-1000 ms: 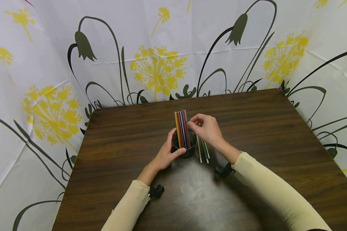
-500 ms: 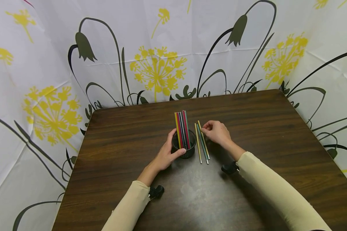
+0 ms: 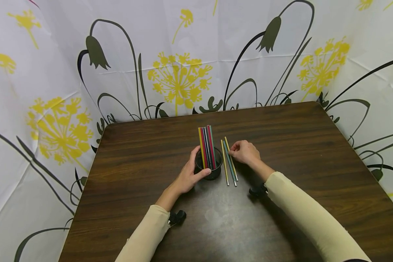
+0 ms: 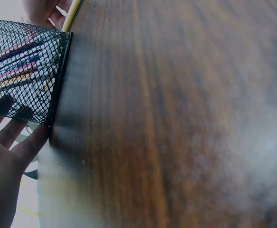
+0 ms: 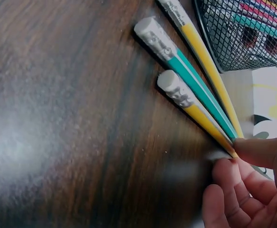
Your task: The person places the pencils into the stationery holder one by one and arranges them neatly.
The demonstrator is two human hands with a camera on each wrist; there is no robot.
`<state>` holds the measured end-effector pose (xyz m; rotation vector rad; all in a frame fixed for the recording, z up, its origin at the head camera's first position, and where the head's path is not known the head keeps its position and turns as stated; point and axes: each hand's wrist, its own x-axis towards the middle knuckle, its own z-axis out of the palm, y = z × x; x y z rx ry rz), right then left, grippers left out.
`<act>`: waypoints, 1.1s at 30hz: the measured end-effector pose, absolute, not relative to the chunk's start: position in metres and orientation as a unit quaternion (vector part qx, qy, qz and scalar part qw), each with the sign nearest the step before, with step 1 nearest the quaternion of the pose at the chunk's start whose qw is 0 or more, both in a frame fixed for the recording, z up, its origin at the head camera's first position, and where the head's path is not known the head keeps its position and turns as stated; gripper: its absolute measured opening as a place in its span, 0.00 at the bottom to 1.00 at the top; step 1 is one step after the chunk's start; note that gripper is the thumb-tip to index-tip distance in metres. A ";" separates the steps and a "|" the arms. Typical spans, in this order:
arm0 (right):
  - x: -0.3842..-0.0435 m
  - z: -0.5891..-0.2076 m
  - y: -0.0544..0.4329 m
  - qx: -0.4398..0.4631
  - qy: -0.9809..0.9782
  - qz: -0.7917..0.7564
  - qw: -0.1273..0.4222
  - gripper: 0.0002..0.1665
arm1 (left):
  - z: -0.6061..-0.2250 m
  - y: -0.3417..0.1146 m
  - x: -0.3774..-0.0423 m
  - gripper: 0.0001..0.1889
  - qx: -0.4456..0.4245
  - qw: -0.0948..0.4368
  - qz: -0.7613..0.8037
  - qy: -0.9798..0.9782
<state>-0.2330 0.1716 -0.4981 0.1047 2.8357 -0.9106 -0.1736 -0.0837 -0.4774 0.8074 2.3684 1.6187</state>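
While my left hand (image 3: pixel 189 176) grips the mesh cup (image 4: pixel 34 71), my right hand (image 3: pixel 246 152) pinches 1 outer yellow pencil (image 5: pixel 200 117); I judge it light, stiff, smooth, best held mid-shaft.

Left fingers (image 4: pixel 32 145) curve wide while right fingers (image 5: pixel 227 175) pinch.

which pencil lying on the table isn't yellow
The middle pencil, teal: it lies between the yellow pencil nearer the mesh cup and the yellow one at the right hand's fingertips.
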 end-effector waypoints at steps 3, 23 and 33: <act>-0.233 -0.497 0.172 0.034 0.950 -0.296 0.089 0.11 | -0.477 -0.084 -0.174 0.42 0.271 0.081 0.542 0.792; -0.225 -0.483 0.182 0.046 0.958 -0.237 0.153 0.07 | -0.477 -0.084 -0.173 0.43 0.266 0.080 0.538 0.796; -0.215 -0.458 0.196 0.035 0.946 -0.299 0.122 0.09 | -0.475 -0.083 -0.172 0.43 0.269 0.080 0.539 0.794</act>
